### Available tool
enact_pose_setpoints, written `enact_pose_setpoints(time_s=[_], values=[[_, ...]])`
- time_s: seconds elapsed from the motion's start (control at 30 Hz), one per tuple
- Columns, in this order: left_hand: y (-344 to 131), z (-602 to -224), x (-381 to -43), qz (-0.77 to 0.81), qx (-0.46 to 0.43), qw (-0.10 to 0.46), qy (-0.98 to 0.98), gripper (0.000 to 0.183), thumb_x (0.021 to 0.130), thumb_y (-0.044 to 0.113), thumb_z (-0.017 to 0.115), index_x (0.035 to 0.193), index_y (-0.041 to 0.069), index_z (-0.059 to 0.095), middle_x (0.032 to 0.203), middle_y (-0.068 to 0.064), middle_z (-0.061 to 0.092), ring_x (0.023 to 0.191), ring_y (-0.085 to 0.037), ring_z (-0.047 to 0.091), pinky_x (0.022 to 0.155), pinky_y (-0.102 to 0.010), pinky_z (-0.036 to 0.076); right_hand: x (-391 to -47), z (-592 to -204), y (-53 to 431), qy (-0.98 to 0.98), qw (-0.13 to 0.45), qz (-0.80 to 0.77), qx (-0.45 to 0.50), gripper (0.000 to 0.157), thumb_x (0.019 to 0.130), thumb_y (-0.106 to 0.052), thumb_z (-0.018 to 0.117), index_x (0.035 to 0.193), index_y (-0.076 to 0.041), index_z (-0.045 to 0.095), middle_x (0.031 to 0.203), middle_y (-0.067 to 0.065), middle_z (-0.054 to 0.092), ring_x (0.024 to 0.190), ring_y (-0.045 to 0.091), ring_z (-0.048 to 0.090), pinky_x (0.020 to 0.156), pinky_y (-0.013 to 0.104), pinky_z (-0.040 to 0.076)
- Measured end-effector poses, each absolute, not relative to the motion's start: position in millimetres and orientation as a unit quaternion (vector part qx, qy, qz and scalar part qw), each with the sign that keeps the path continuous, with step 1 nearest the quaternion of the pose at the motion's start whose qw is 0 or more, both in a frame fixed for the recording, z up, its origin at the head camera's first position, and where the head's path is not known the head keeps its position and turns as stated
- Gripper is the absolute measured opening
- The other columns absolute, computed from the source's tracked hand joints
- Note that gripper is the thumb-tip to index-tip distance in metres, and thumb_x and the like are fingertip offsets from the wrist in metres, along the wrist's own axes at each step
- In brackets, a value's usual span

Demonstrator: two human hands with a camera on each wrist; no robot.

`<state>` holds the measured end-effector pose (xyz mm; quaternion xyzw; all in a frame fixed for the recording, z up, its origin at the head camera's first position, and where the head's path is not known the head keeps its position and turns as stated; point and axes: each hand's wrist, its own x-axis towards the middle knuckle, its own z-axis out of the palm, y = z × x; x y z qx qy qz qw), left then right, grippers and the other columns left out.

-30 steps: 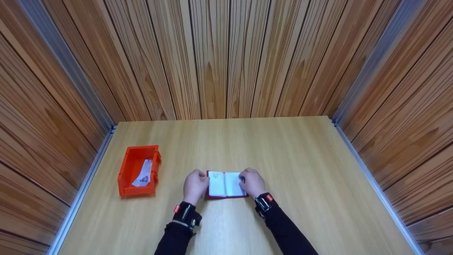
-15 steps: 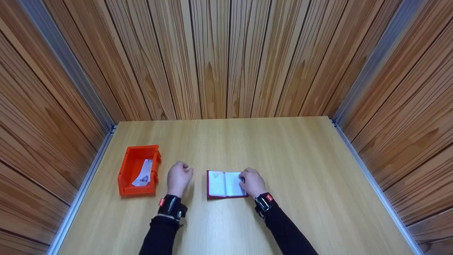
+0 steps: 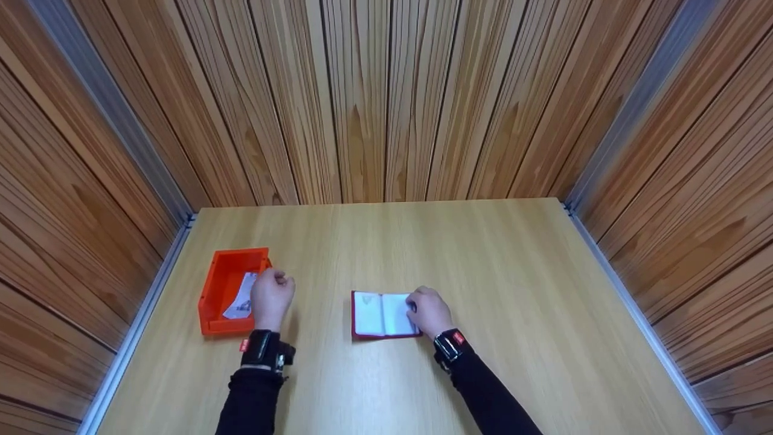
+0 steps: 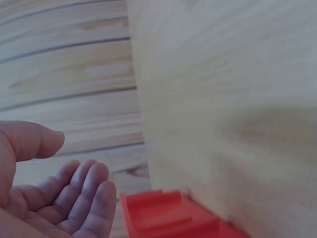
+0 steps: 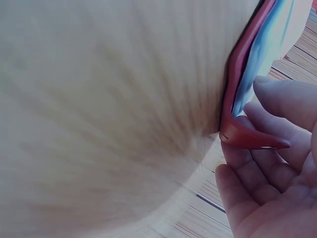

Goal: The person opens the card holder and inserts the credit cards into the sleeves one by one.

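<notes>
Smooth red cover, pale pages: the booklet (image 3: 375, 315) lies spread on the near middle of the pale wood-grain table (image 3: 471, 254), its outline a neat rectangle. Over on the left sits the boxy orange bin (image 3: 226, 327), hard plastic by its look, with a printed paper slip (image 3: 239, 299) inside, and grained plank walls (image 3: 362, 109) rise behind. The right hand (image 3: 430, 312) has the booklet's right edge pinched, thumb over the pages, fingers under the upturned cover flap. The left hand (image 3: 272, 300) is at the bin's right side, fingers loosely bent, thumb well apart from them, nothing in its grasp. That hand covers part of the bin's right wall; whether it touches is hard to tell. The slip's print is too small to read, and the left wrist view cuts the bin off.
</notes>
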<state>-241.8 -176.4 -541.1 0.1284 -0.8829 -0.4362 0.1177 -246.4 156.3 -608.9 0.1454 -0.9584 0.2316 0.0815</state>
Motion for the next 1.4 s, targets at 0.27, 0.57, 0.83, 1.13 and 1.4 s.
enact_pose_setpoints(time_s=[0.27,0.57,0.83,1.13,1.4], values=[[-204.5,-533.7,-244.3,-0.426,0.177,0.155,-0.874,0.023,0.092,0.011,0.061,0.108,-0.005,0.062,0.101,-0.023,0.065,0.095,-0.038,0.060,0.087,-0.047,0.047,-244.7,-607.1,157.2,-0.959,0.084,0.229,0.143,0.018,0.076,-0.005,0.080,0.092,-0.001,0.073,0.091,0.006,0.062,0.089,0.027,0.062,0.081,0.041,0.052],[-229.9,-542.8,-245.3,-0.428,0.245,0.132,-0.860,0.034,0.099,0.015,0.056,0.124,-0.008,0.054,0.116,-0.026,0.058,0.107,-0.041,0.052,0.099,-0.051,0.042,-246.3,-609.6,157.7,-0.958,0.089,0.228,0.150,0.018,0.075,-0.005,0.079,0.092,-0.001,0.073,0.091,0.006,0.062,0.088,0.027,0.061,0.081,0.041,0.051],[-243.2,-555.0,-247.2,-0.404,0.270,0.096,-0.869,0.046,0.100,0.020,0.056,0.130,-0.013,0.049,0.125,-0.033,0.054,0.115,-0.047,0.050,0.104,-0.054,0.037,-246.6,-609.9,157.4,-0.957,0.086,0.233,0.148,0.020,0.075,-0.005,0.079,0.093,-0.001,0.073,0.092,0.007,0.063,0.089,0.027,0.061,0.082,0.042,0.051],[-248.6,-569.2,-250.7,-0.377,0.275,0.055,-0.883,0.030,0.095,0.010,0.059,0.115,-0.011,0.054,0.108,-0.030,0.057,0.100,-0.044,0.051,0.093,-0.053,0.041,-246.1,-608.6,157.2,-0.957,0.085,0.234,0.151,0.020,0.075,-0.005,0.080,0.093,-0.001,0.073,0.093,0.007,0.063,0.088,0.028,0.062,0.081,0.042,0.052],[-252.1,-574.9,-250.4,-0.348,0.277,0.044,-0.895,0.023,0.093,0.008,0.061,0.107,-0.010,0.055,0.099,-0.027,0.058,0.091,-0.041,0.051,0.085,-0.052,0.043,-246.3,-610.1,157.2,-0.956,0.092,0.230,0.156,0.019,0.074,-0.005,0.080,0.091,-0.001,0.073,0.091,0.007,0.062,0.088,0.027,0.062,0.080,0.041,0.052]])
